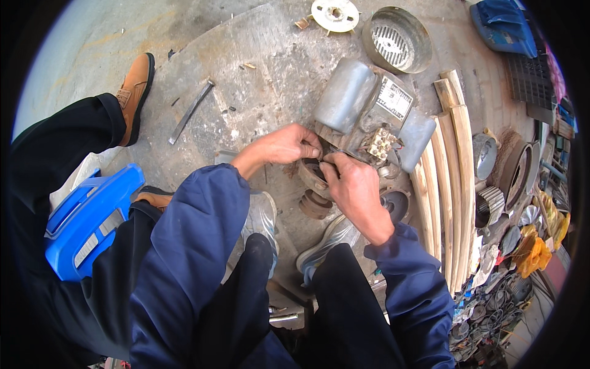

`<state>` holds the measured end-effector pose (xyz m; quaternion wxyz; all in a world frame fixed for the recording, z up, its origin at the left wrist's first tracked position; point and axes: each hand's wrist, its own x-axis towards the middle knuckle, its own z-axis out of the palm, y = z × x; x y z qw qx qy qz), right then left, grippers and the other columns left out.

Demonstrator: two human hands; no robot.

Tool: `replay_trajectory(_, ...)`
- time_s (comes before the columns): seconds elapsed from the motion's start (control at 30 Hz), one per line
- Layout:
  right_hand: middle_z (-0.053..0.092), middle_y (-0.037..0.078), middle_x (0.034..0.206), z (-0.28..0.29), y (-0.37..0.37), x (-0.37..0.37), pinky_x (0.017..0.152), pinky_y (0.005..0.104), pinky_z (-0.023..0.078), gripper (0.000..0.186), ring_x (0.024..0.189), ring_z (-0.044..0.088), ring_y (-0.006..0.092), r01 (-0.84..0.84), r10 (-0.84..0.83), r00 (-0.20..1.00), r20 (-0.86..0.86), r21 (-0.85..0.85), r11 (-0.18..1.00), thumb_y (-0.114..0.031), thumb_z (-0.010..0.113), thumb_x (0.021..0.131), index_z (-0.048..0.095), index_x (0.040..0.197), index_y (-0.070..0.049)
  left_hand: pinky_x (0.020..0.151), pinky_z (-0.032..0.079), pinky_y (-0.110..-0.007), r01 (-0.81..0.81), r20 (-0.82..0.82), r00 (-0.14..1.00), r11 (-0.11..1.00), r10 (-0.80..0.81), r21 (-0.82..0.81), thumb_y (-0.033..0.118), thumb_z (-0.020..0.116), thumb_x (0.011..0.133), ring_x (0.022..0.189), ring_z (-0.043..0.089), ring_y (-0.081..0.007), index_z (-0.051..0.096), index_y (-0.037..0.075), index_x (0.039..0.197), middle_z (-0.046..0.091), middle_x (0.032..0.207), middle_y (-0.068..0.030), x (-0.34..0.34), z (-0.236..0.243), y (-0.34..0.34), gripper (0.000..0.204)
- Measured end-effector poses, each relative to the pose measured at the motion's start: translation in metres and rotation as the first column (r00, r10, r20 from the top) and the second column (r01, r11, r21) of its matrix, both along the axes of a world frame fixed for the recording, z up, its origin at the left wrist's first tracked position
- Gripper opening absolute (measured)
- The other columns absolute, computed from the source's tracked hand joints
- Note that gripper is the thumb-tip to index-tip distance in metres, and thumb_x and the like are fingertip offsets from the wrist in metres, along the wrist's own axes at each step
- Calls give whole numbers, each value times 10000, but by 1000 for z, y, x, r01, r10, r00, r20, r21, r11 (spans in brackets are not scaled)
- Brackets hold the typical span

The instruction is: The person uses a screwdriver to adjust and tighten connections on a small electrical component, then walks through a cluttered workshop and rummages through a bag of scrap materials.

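A grey electric motor (372, 114) lies on the floor in front of me, with two rounded grey covers and a pale terminal block (382, 145) with brass-coloured contacts. My left hand (287, 145) reaches in at the motor's near end, thumb and fingers pinched together. Opposite it, my right hand (356, 184) is also closed in a pinch, its fingertips almost meeting the left ones. Whatever small thing they hold is hidden. Just beneath the fingertips sits a round metal housing (311, 176), partly covered by my right hand. A rusty pulley-like part (314, 205) lies nearer my shoes.
Beyond the motor lie a slotted round fan cover (396, 43) and a white fan wheel (335, 15). Pale wooden strips (455, 184) run along the right, beside heaped scrap. At left are a dark metal strip (192, 112), a blue plastic stool (92, 224) and another person's brown shoe (136, 98).
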<state>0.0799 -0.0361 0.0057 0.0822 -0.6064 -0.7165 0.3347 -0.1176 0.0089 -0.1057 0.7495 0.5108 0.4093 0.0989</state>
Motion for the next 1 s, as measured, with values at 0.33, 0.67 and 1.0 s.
replay_trajectory(0.33, 682, 195, 879, 21, -17, 33, 685, 483, 559, 135, 778, 693, 424, 63, -66, 995, -81, -37, 997, -99, 720, 929, 755, 1037, -26, 861, 564, -388, 108, -177, 979, 993, -97, 52, 196, 814, 876, 915, 746, -272, 824, 51, 1048, 804, 982, -145, 10, -3, 3, 225)
replay_trajectory(0.67, 697, 172, 872, 19, -18, 42, 691, 431, 556, 129, 782, 698, 372, 47, -51, 995, -85, -51, 998, -68, 734, 915, 762, 1030, -15, 827, 558, -360, 280, -239, 934, 960, -267, 25, 137, 788, 891, 872, 725, -225, 798, -2, 1020, 799, 942, -105, 21, 1, 13, 190)
replay_trajectory(1.0, 653, 178, 880, 23, -16, 45, 671, 494, 548, 131, 778, 679, 421, 17, -25, 993, -115, -71, 997, -105, 713, 931, 745, 1032, -28, 849, 563, -387, 280, -249, 931, 960, -266, 21, 173, 763, 862, 890, 736, -281, 827, 90, 1017, 795, 938, -114, 22, -7, 10, 187)
